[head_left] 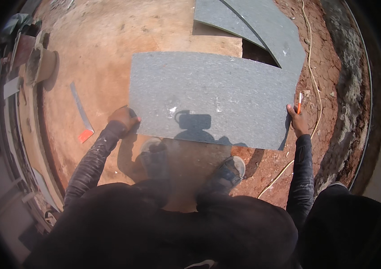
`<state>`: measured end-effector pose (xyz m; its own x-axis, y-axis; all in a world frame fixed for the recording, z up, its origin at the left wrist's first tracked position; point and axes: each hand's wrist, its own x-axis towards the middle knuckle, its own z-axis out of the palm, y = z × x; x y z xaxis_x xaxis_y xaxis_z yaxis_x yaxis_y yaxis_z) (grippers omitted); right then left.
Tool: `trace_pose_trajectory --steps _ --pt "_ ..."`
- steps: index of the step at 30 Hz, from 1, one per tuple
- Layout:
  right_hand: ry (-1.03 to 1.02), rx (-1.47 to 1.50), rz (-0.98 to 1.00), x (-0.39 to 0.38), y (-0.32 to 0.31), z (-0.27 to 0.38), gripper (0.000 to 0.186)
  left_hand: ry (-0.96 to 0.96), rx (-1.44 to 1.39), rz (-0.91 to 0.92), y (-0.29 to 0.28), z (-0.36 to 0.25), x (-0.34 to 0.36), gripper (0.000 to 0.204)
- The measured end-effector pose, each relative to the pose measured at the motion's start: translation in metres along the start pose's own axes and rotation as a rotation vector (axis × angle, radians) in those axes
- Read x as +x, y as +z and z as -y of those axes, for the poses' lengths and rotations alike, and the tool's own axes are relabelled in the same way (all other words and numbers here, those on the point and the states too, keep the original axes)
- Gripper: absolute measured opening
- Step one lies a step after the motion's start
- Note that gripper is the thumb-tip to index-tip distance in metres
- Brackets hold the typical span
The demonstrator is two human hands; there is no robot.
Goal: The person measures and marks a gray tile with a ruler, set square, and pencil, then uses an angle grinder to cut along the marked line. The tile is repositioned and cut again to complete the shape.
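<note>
I hold a grey rectangular sheet (210, 89) by its two short sides, low over the ground, with the shadow of my head and headgear on it. My left hand (122, 119) is closed on the left edge. My right hand (299, 120) is closed on the right edge, and an orange-and-white pen (299, 103) sticks up from its fingers. A metal square (81, 107) with an orange handle lies on the ground left of the sheet. My shoes stand just below the sheet.
More grey sheets (275, 31) lie at the top over a tan board (219, 44). A pale cord (316, 89) runs along red cracked soil on the right. A bucket (42, 62) and planks (24, 134) line the left. A dark-clothed shape (342, 224) is at lower right.
</note>
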<state>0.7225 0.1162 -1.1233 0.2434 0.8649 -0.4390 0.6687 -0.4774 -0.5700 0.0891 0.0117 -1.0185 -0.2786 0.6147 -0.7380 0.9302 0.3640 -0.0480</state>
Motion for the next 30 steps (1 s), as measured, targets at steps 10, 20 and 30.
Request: trace_pose_trajectory --steps 10,20,30 --pt "-0.073 0.131 -0.002 -0.003 0.005 -0.001 0.050 -0.068 -0.072 0.074 0.005 0.009 0.018 0.075" --pt "-0.075 0.105 0.026 -0.014 -0.002 0.011 0.042 -0.057 -0.290 0.148 0.012 0.021 0.026 0.068" --pt "-0.045 0.161 0.011 -0.027 -0.001 0.029 0.039 -0.018 -0.314 0.142 0.007 0.021 0.023 0.072"
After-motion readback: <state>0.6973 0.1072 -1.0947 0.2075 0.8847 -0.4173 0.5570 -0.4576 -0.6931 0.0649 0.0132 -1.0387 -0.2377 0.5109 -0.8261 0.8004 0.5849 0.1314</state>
